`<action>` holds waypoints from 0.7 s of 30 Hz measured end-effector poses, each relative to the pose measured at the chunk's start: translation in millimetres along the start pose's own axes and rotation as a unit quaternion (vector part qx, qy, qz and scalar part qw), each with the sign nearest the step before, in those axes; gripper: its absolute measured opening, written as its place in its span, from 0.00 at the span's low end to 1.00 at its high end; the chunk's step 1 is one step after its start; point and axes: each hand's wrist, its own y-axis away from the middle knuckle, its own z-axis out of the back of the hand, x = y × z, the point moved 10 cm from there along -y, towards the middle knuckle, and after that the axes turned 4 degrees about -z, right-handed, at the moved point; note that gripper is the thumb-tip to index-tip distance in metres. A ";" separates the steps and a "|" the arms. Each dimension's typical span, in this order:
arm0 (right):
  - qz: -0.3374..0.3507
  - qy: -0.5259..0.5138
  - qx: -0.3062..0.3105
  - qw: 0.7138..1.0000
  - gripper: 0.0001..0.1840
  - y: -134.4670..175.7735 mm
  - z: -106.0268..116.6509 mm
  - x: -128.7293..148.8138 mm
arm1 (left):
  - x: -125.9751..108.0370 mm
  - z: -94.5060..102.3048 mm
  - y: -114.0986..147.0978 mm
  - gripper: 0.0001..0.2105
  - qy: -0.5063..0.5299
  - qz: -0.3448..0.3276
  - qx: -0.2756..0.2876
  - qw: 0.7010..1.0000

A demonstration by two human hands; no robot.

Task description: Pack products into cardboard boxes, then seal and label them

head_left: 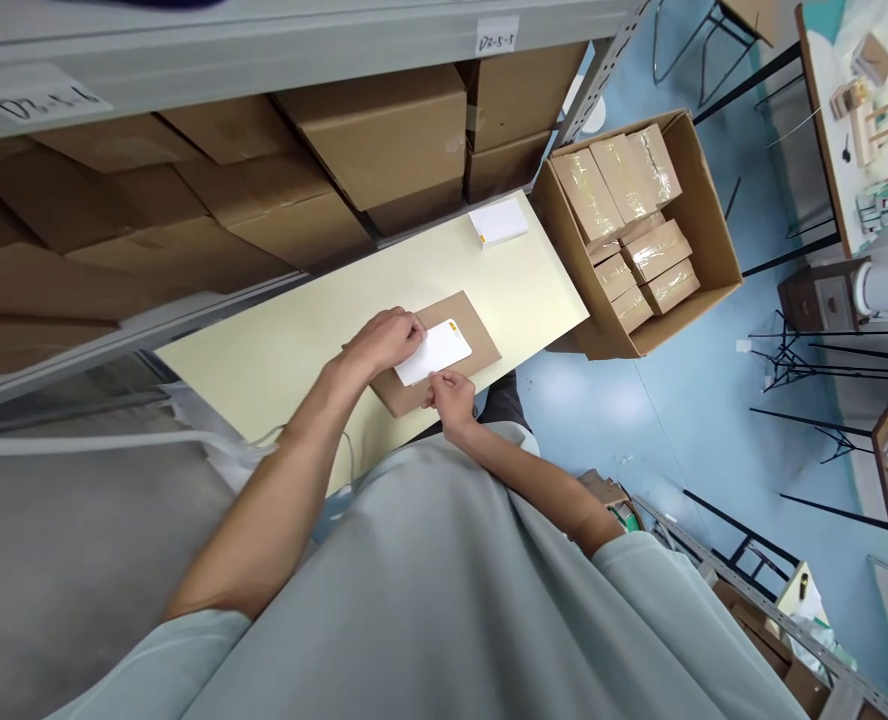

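A white card [438, 352] with rounded corners and a small orange mark lies over a flat brown cardboard piece [477, 322] on the pale yellow table [406, 272]. My left hand [390, 340] has its fingers bent together at the card's left end. At the near edge of the card, my right hand [450, 396] is closed in a pinch, thumb and forefinger on the edge. Part of the cardboard is hidden beneath the card and my hands. Farther along the table sits a stack of similar white cards [499, 221] with an orange mark on its side.
A big open carton [695, 200] holding several taped brown boxes [624, 190] stands past the table's far end. Shelving [384, 65] with cardboard boxes [384, 130] runs along the table's other side. A white cable [129, 442] crosses at left.
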 end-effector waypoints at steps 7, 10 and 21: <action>0.008 0.045 -0.015 0.999 0.21 -1.3 1.4 7.5 | -0.9 -3.4 -6.0 0.19 -0.024 0.027 0.019 0.999; 0.005 0.058 -0.012 0.998 0.23 -2.0 3.0 8.9 | -3.2 -3.2 -7.1 0.19 -0.029 0.036 0.028 0.999; -0.015 0.047 -0.008 0.999 0.19 -8.7 4.9 3.4 | 7.1 -8.1 -14.7 0.21 -0.018 0.058 0.028 0.998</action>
